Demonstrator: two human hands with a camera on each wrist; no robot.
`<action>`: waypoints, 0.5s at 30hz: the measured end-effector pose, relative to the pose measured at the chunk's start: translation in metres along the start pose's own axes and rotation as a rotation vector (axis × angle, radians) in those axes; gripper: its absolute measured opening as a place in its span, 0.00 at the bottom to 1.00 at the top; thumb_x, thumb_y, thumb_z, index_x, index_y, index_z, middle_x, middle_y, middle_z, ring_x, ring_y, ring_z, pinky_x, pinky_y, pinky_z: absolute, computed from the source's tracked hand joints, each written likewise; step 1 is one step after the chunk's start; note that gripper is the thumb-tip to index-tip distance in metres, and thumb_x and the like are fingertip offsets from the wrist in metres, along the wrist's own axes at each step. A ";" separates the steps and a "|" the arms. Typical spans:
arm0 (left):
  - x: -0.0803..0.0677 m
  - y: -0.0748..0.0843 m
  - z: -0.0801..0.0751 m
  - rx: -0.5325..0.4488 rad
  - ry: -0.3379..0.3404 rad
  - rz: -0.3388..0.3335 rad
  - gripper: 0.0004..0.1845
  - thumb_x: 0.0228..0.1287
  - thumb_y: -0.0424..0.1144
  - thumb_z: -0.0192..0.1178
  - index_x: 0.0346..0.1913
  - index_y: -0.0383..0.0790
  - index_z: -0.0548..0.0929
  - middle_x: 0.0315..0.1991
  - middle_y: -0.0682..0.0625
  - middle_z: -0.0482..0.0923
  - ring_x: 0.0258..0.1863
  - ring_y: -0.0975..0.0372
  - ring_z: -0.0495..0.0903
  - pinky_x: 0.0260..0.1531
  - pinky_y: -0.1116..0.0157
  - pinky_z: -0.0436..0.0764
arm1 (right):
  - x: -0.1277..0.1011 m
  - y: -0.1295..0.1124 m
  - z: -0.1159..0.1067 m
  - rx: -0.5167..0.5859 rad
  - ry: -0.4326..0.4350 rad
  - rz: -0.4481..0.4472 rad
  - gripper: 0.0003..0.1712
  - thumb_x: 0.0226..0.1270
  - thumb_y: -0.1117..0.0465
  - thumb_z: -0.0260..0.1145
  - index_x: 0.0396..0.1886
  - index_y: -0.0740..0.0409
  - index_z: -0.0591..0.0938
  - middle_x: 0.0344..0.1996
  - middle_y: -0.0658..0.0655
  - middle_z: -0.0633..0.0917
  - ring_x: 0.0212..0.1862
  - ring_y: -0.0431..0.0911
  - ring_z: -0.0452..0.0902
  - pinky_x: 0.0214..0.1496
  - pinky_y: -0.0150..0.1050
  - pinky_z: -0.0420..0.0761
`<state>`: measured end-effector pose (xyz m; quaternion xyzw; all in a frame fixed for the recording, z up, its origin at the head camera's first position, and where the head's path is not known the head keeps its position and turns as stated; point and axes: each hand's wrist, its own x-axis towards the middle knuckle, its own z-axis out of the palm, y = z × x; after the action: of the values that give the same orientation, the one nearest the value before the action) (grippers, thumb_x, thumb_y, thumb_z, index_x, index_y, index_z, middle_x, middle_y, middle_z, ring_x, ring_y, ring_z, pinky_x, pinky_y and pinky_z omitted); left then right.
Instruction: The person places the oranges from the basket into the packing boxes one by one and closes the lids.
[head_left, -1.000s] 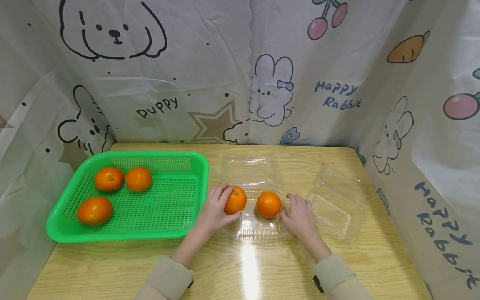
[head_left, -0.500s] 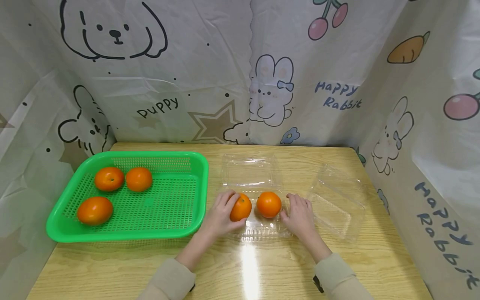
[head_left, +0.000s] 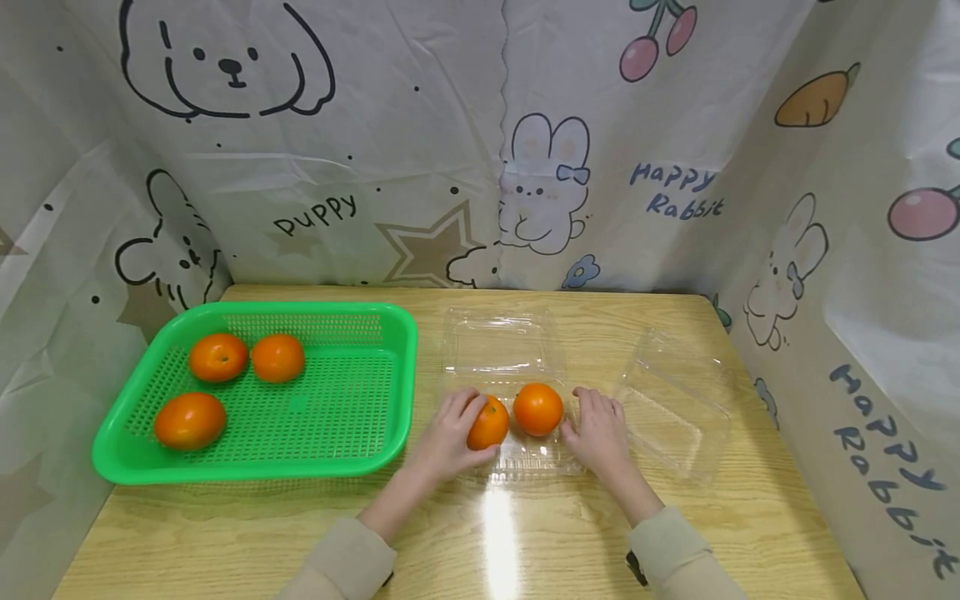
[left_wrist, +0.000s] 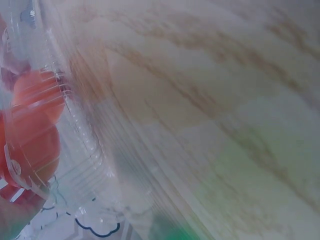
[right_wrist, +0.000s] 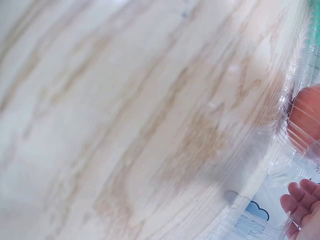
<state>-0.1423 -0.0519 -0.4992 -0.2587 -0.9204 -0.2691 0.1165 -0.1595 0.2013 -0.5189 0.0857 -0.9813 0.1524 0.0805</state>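
An open clear plastic clamshell box [head_left: 525,457] lies on the table, its lid [head_left: 498,342] folded back toward the wall. My left hand [head_left: 448,437] grips an orange [head_left: 489,422] at the left of the box's base, fingers over its far left side and thumb at its near side. Right beside it sits another orange [head_left: 538,409] in the base. My right hand [head_left: 600,425] rests at the box's right edge, fingers relaxed. In the left wrist view both oranges [left_wrist: 37,145] show through the clear wall. The right wrist view catches loosely bent fingertips [right_wrist: 296,200] near the box.
At the left stands a green plastic basket [head_left: 345,477] with 3 oranges [head_left: 217,358] in its left half. A second clear plastic container [head_left: 675,408] lies at the right on the wooden table [head_left: 420,542]. Printed cloth walls [head_left: 420,150] enclose the back and sides.
My left hand has moved the orange rightward and slightly toward me, close beside the other orange. The right hand and the box have stayed in place.
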 end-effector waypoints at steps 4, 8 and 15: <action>0.000 0.001 0.003 -0.010 -0.021 0.001 0.35 0.44 0.50 0.67 0.56 0.39 0.71 0.55 0.44 0.67 0.53 0.53 0.68 0.42 0.57 0.79 | 0.000 0.000 0.000 0.001 0.005 -0.004 0.28 0.52 0.56 0.61 0.53 0.65 0.71 0.47 0.62 0.77 0.53 0.56 0.69 0.58 0.52 0.61; 0.000 0.001 0.006 -0.003 -0.035 0.012 0.35 0.45 0.51 0.66 0.57 0.39 0.71 0.55 0.44 0.66 0.54 0.53 0.67 0.45 0.57 0.78 | -0.001 0.000 0.000 0.000 0.008 -0.004 0.28 0.52 0.56 0.61 0.52 0.65 0.71 0.47 0.62 0.77 0.52 0.56 0.70 0.58 0.52 0.61; 0.002 0.004 0.011 -0.006 -0.064 0.005 0.34 0.45 0.52 0.65 0.56 0.41 0.71 0.55 0.44 0.67 0.53 0.52 0.67 0.46 0.55 0.76 | 0.000 0.000 0.000 0.001 0.014 -0.007 0.28 0.52 0.56 0.61 0.52 0.65 0.71 0.46 0.62 0.77 0.52 0.56 0.70 0.57 0.52 0.61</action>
<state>-0.1424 -0.0426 -0.5058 -0.2697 -0.9222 -0.2631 0.0871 -0.1590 0.2012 -0.5185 0.0880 -0.9803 0.1534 0.0876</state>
